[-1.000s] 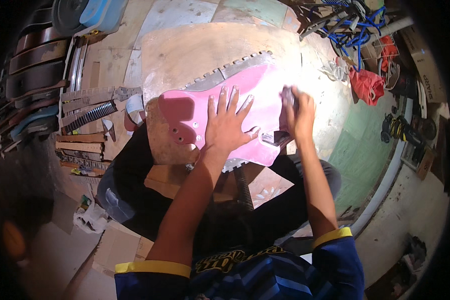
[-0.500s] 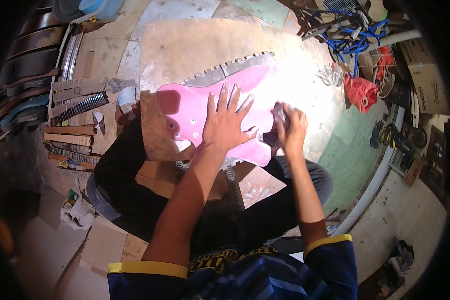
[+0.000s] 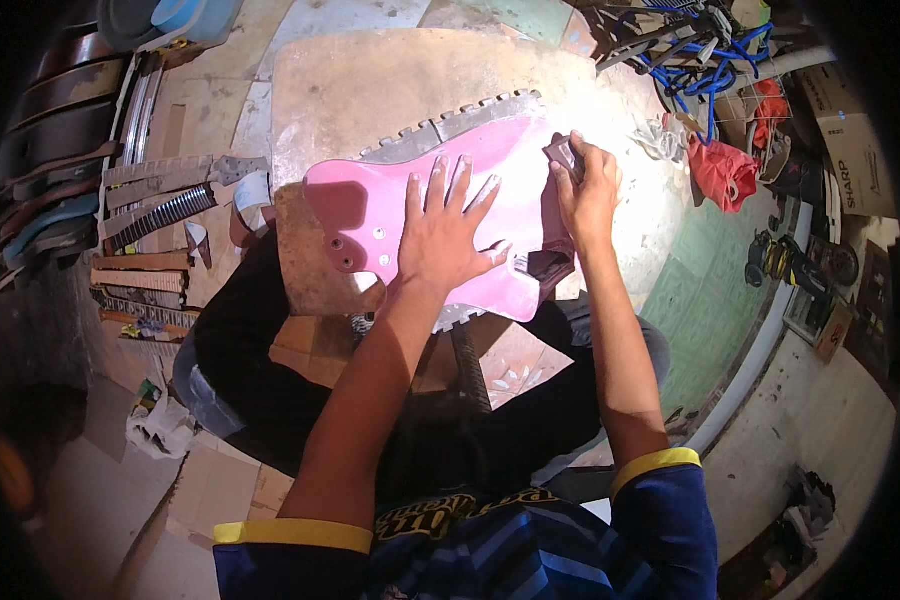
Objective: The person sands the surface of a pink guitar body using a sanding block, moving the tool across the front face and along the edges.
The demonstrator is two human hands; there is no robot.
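Note:
A pink electric guitar body (image 3: 390,192) lies flat on a grey foam mat (image 3: 410,143) with notched edges. My left hand (image 3: 440,240) rests on the pink face, fingers spread and whitish dust on the fingertips. At the right edge of the body, my right hand (image 3: 592,195) grips a dark sanding block (image 3: 562,150), its fingers bent round the top end. Strong light washes out the body's upper right part. Several small holes show at its lower left.
A worn wooden board (image 3: 370,85) lies under the mat, above my crossed legs. Guitar necks (image 3: 160,220) lie on the floor at left. Dark curved bodies (image 3: 65,130) are stacked beyond them. Blue-handled clamps (image 3: 705,75) and a red bag (image 3: 722,178) are at upper right.
My right hand has moved up along the guitar body's right edge with the sanding block. My left hand stays spread on the body. The whole view has shifted slightly.

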